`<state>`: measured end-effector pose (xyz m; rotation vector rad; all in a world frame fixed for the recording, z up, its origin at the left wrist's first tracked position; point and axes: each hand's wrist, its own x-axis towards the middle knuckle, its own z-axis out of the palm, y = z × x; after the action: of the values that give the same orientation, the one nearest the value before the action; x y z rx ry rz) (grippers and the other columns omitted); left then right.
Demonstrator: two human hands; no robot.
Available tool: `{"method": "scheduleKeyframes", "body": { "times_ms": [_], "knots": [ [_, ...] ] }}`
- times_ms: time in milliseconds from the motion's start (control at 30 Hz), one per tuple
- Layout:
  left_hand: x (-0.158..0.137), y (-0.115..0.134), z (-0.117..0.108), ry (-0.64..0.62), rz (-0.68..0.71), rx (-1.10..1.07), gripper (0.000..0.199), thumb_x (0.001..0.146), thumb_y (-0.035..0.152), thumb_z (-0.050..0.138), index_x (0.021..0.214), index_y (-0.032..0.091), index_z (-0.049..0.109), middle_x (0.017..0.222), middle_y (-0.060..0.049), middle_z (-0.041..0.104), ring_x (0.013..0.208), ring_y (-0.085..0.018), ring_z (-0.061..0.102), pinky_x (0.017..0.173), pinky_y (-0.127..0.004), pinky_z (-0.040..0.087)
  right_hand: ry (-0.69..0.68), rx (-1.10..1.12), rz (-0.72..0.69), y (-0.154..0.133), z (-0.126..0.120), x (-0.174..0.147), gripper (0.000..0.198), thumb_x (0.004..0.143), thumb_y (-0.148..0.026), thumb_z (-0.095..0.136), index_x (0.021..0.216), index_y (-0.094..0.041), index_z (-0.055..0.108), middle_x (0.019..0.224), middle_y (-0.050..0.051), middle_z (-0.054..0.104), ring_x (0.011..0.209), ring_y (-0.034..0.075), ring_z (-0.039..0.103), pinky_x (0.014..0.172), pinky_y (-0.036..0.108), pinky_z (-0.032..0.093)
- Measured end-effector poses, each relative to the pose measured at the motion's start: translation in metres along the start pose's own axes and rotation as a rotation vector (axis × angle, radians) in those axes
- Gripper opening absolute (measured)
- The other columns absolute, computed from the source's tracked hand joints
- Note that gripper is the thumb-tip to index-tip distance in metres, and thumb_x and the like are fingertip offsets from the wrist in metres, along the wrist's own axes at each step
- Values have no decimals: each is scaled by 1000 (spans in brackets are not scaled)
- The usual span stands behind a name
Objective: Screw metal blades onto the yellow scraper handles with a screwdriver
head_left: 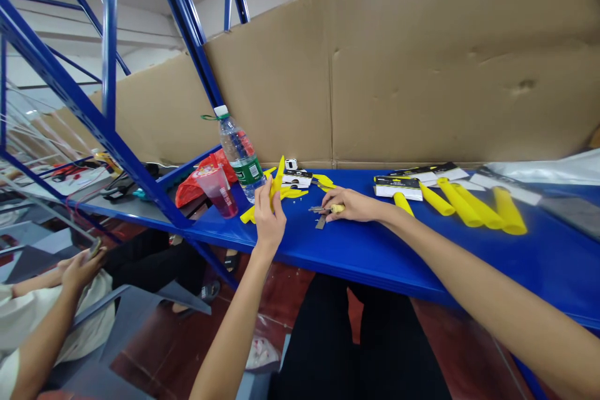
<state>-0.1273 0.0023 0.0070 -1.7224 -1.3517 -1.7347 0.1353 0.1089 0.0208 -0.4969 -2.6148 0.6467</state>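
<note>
My left hand (270, 220) is closed round a long yellow plastic piece (278, 178), held tip up above the blue table. Over the tabletop, my right hand (354, 205) grips a small tool with a pale yellow handle (336, 208); thin metal parts stick out towards the left, too small to make out. A small flat grey metal piece (321, 222) lies just below the right fingers. Other yellow plastic pieces (293, 192) and tiny loose bits lie between the hands, with a black-and-white packaging card (297, 177) behind them.
A water bottle (248, 169) and a red drink cup (224, 197) stand left of my left hand. Several yellow tubes (469, 207) and labelled cards (397, 187) lie at right. Cardboard (398, 75) walls the back. A seated person (60, 300) is at left.
</note>
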Motion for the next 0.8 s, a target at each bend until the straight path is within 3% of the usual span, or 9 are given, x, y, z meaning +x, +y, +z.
{"method": "scheduleKeyframes", "body": {
  "times_ms": [100,200,333,500,600,667,800],
  "knots": [
    [-1,8,2,3,-145,-207,55,116,56,47,155,20,59,135,-19,72,111,-26,76,93,-40,65,49,-81,33,1,5,0,11,98,-34,80,101,-24,85,115,7,80,109,25,73,104,40,53],
    [-1,27,5,3,-351,-550,56,113,60,52,156,25,59,121,-13,75,89,-20,75,76,-33,66,81,-191,97,-2,10,0,13,101,-24,70,99,-24,83,119,8,79,108,26,74,94,37,54],
    [2,54,12,-14,-532,-871,50,109,61,63,147,29,64,114,-9,75,86,-19,74,72,-32,66,78,-312,151,-10,12,-1,25,99,-12,62,107,-24,83,130,8,78,113,28,75,84,34,52],
    [5,66,17,-37,-614,-979,46,103,60,72,137,29,64,112,-6,74,85,-18,73,65,-29,63,145,-361,189,-11,10,-2,31,98,-11,60,117,-24,79,134,9,76,120,30,73,84,34,51],
    [3,66,19,-33,-677,-1003,43,100,57,77,130,28,65,103,-3,70,78,-14,68,55,-23,54,322,-322,235,-7,4,-2,24,101,-19,60,117,-25,77,132,10,76,115,29,72,82,33,50],
    [0,65,20,-34,-742,-1023,43,96,53,83,126,27,66,96,0,66,72,-12,64,48,-18,48,471,-228,268,-3,-2,-2,20,105,-30,59,111,-23,76,120,10,78,106,28,72,82,34,49],
    [-6,64,18,-92,-920,-1039,46,90,44,89,124,24,67,93,0,66,68,-11,63,43,-16,46,641,79,331,-2,-11,0,42,102,-60,63,97,-20,75,88,6,76,81,23,66,73,34,51]
  ]
}}
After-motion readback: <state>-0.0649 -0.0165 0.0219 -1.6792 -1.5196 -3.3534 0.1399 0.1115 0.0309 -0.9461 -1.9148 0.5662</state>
